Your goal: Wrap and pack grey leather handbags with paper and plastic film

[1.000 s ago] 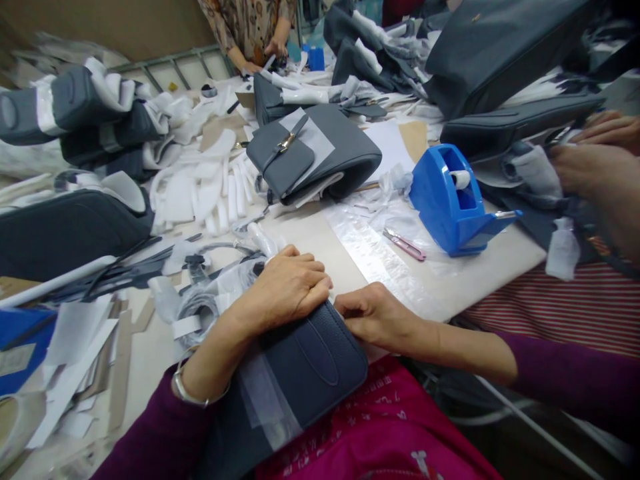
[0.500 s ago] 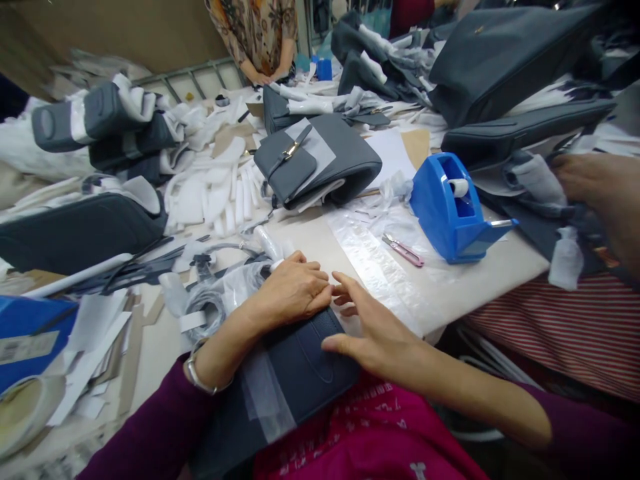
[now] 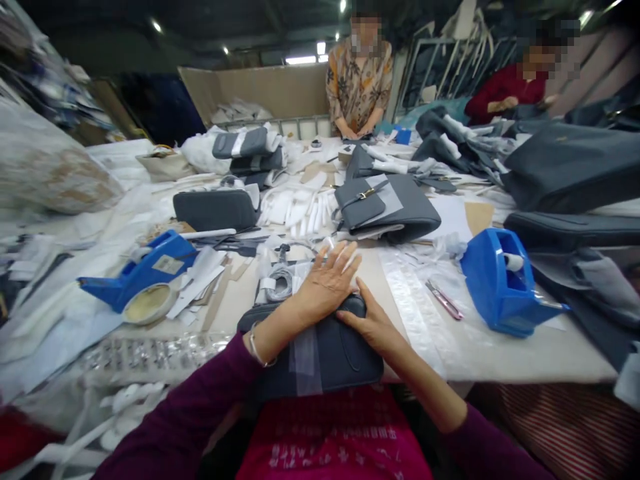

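A dark navy handbag [image 3: 325, 363] lies at the table's front edge against my body, with a clear tape strip [image 3: 306, 360] across its front. My left hand [image 3: 325, 283] rests over the top of the bag, open, with its fingers stretched forward. At the bag's upper right, my right hand [image 3: 373, 323] has its thumb on the near side and its fingers round the far side of the edge. Behind my left wrist is a coiled grey strap or cord [image 3: 278, 285] in clear wrapping. My left hand partly covers the bag's top.
A blue tape dispenser [image 3: 503, 283] and pink-handled thread snips [image 3: 445, 300] are on the right. Another blue dispenser [image 3: 167, 263] and a tape roll [image 3: 147, 305] lie left. A buckled grey bag [image 3: 415, 207] stands ahead. Two co-workers are across the table.
My view has lifted and swung left. My left hand has uncurled, its fingers now stretched out. My right hand has moved from hovering beside the handbag onto its upper right edge.
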{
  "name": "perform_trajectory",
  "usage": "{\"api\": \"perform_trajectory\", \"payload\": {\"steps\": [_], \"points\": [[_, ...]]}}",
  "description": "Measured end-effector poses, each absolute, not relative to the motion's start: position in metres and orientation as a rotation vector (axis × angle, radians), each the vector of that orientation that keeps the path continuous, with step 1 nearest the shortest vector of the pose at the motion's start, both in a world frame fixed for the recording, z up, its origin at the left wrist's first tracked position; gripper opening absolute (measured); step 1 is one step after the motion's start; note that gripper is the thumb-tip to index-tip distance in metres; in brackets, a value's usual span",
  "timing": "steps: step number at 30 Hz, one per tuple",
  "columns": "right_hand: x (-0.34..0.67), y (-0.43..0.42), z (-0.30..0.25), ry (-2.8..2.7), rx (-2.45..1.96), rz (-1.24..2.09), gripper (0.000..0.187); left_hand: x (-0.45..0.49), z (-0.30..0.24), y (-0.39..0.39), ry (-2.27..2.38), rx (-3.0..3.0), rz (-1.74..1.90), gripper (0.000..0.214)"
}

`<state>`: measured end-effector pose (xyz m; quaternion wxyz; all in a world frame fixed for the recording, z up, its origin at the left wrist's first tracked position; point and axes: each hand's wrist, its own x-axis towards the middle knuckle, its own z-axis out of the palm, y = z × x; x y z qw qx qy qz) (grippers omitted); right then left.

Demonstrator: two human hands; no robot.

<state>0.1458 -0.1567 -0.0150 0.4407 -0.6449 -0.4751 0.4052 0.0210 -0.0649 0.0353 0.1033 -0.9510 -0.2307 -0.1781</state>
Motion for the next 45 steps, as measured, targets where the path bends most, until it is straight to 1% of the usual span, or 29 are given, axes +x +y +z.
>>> {"api": "perform_trajectory", "payload": {"steps": [2,3,6,8,11,14,19,21,22,23,24,25,26,28,29,31,33,35,38,41,43,45], "points": [[0.146,-0.158,-0.015,-1.183,-1.666,1.005,0.097,-0.019,0.03,-0.085,-1.092,-2.678,-0.623,0.066],[0.146,-0.159,-0.014,-1.198,-1.68,1.006,0.097,-0.04,0.025,-0.096,-1.322,-2.588,-0.68,0.072],[0.147,-0.161,-0.015,-1.266,-1.682,1.007,0.096,-0.099,0.003,-0.122,-1.87,-2.436,-0.84,0.08],[0.147,-0.162,-0.016,-1.281,-1.668,0.983,0.094,-0.122,-0.008,-0.132,-2.057,-2.531,-0.933,0.078],[0.147,-0.165,-0.014,-1.278,-1.605,0.963,0.09,-0.129,-0.01,-0.136,-2.111,-2.671,-1.069,0.074],[0.153,-0.176,-0.009,-1.259,-1.581,0.977,0.086,-0.116,-0.004,-0.136,-2.09,-2.717,-1.141,0.074],[0.183,-0.204,-0.008,-1.258,-1.759,0.952,0.084,-0.09,-0.006,-0.143,-1.988,-2.862,-1.229,0.079],[0.195,-0.207,0.001,-1.371,-1.898,0.734,0.091,-0.083,-0.011,-0.146,-1.962,-2.899,-1.255,0.081],[0.196,-0.204,0.01,-1.465,-1.938,0.539,0.094,-0.08,-0.013,-0.146,-1.957,-2.913,-1.267,0.081],[0.194,-0.198,0.023,-1.581,-1.929,0.322,0.092,-0.078,-0.015,-0.146,-1.954,-2.926,-1.283,0.081],[0.186,-0.188,0.037,-1.72,-1.862,0.134,0.086,-0.077,-0.017,-0.145,-1.949,-2.944,-1.302,0.082],[0.173,-0.175,0.052,-1.874,-1.745,-0.001,0.074,-0.077,-0.018,-0.144,-1.942,-2.971,-1.326,0.082],[0.155,-0.159,0.066,-2.041,-1.608,-0.03,0.059,-0.078,-0.018,-0.143,-1.935,-3.005,-1.353,0.082],[0.112,-0.123,0.085,-2.384,-1.345,0.062,0.038,-0.083,-0.018,-0.143,-1.935,-3.064,-1.426,0.083],[0.089,-0.105,0.087,-2.522,-1.266,0.112,0.032,-0.086,-0.017,-0.145,-1.957,-3.071,-1.475,0.083],[0.052,-0.075,0.078,-2.754,-1.221,0.189,0.027,-0.095,-0.016,-0.152,-2.062,-3.008,-1.597,0.081],[0.03,-0.056,0.058,-2.866,-1.271,0.161,0.028,-0.103,-0.015,-0.165,-2.258,-2.836,-1.713,0.073],[0.024,-0.047,0.039,-2.892,-1.31,0.109,0.034,-0.109,-0.016,-0.179,-2.492,-2.616,-1.838,0.058],[0.032,-0.045,0.027,-2.92,-1.223,0.199,0.046,-0.111,-0.021,-0.196,-2.757,-2.457,-2.184,0.041],[0.039,-0.045,0.03,-2.966,-1.061,0.314,0.048,-0.109,-0.023,-0.199,-2.872,-2.452,-2.511,0.038],[0.039,-0.044,0.032,-3.001,-1.002,0.353,0.047,-0.109,-0.023,-0.194,-2.895,-2.483,-2.558,0.039],[0.038,-0.043,0.033,-3.02,-0.976,0.401,0.047,-0.11,-0.02,-0.188,-2.899,-2.584,-2.515,0.035]]}}
